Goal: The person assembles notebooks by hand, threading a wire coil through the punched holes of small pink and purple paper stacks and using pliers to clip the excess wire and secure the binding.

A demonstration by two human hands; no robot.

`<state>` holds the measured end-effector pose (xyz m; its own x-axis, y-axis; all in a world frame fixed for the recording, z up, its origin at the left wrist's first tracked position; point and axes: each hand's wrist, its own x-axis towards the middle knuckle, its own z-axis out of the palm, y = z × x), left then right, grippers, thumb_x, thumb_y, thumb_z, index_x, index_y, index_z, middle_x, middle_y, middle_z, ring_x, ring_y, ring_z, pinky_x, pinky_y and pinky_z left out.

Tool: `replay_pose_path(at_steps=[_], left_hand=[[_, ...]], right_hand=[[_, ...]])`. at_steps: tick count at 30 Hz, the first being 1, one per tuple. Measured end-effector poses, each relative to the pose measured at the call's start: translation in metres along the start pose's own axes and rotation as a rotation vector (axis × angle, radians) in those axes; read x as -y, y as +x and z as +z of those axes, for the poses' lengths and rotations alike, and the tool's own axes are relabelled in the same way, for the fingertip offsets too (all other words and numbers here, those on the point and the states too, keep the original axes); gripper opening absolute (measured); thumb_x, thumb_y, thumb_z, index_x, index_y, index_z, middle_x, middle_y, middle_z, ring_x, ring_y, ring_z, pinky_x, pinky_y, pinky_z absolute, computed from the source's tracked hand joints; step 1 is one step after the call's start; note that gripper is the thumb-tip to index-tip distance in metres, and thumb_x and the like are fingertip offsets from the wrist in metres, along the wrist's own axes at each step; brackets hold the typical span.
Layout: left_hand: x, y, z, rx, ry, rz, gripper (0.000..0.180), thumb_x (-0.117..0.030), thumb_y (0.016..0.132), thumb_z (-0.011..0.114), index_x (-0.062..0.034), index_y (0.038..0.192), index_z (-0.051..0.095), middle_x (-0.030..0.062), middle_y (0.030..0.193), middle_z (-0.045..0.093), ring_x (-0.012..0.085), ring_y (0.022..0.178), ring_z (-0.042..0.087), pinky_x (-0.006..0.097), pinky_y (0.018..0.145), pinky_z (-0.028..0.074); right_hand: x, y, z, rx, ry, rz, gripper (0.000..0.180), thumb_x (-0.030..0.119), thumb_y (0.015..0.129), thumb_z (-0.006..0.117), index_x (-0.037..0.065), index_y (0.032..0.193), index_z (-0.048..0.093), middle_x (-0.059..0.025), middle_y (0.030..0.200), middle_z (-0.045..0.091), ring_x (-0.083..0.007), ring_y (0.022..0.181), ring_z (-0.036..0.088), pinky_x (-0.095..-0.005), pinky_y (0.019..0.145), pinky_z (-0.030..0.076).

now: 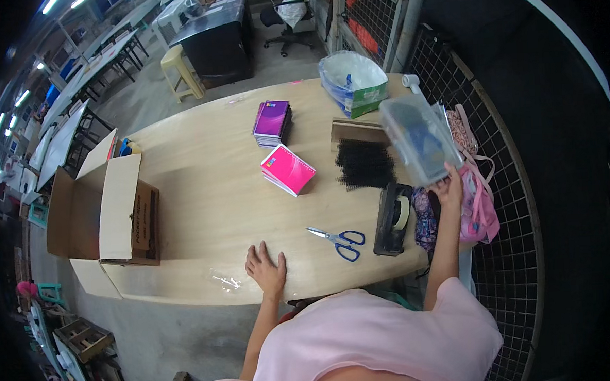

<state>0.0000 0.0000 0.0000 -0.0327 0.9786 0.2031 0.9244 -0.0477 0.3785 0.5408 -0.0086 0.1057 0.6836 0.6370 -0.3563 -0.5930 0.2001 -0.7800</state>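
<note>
On the far left of the tabletop [204, 215] stands one open cardboard box [105, 213], well apart from both hands. The left hand [266, 268] lies flat with the grip spread, holding nothing. Beyond it lie one pink notebook [288, 169] and one purple stack [272, 122]; to its right, one pair of scissors [338, 240] and one tape dispenser [393, 219]. The right hand [449, 189] pinches one clear plastic container [420, 139] from below, raised over the edge; the lifting seems in hand, and setting it down would need a level, steady descent.
</note>
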Motion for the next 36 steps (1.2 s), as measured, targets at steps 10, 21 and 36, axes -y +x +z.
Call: replay_pose_path(at_steps=[10, 21, 36], left_hand=[[0.068, 0.046, -0.052, 0.204, -1.607, -0.644, 0.062, -0.051, 0.101, 0.046, -0.0048, 0.142, 0.046, 0.0132, 0.144, 0.045, 0.0274, 0.126, 0.049, 0.040, 0.098, 0.046], [0.198, 0.044, -0.079, -0.395, -0.631, -0.476, 0.030, -0.026, 0.094, 0.065, 0.0029, 0.094, 0.072, 0.0170, 0.087, 0.071, 0.0230, 0.079, 0.069, 0.036, 0.073, 0.053], [0.065, 0.082, -0.096, -0.035, -0.283, 0.356, 0.033, -0.026, 0.082, 0.073, -0.0144, 0.113, 0.068, 0.0143, 0.125, 0.060, 0.0329, 0.119, 0.054, 0.053, 0.104, 0.037]], right_hand=[[-0.162, -0.232, 0.115, 0.556, -0.347, 0.313, 0.063, 0.003, 0.078, 0.069, 0.011, 0.135, 0.043, -0.0098, 0.119, 0.058, -0.0246, 0.105, 0.063, -0.0439, 0.076, 0.061], [-0.325, -0.241, 0.138, 0.838, -1.249, -0.410, 0.058, 0.015, 0.077, 0.078, 0.008, 0.131, 0.057, -0.0186, 0.126, 0.056, -0.0352, 0.112, 0.058, -0.0445, 0.093, 0.050], [-0.279, -0.185, 0.112, 0.519, -1.283, -0.835, 0.027, -0.002, 0.081, 0.063, 0.004, 0.106, 0.071, -0.0226, 0.117, 0.058, -0.0368, 0.105, 0.059, -0.0416, 0.091, 0.048]])
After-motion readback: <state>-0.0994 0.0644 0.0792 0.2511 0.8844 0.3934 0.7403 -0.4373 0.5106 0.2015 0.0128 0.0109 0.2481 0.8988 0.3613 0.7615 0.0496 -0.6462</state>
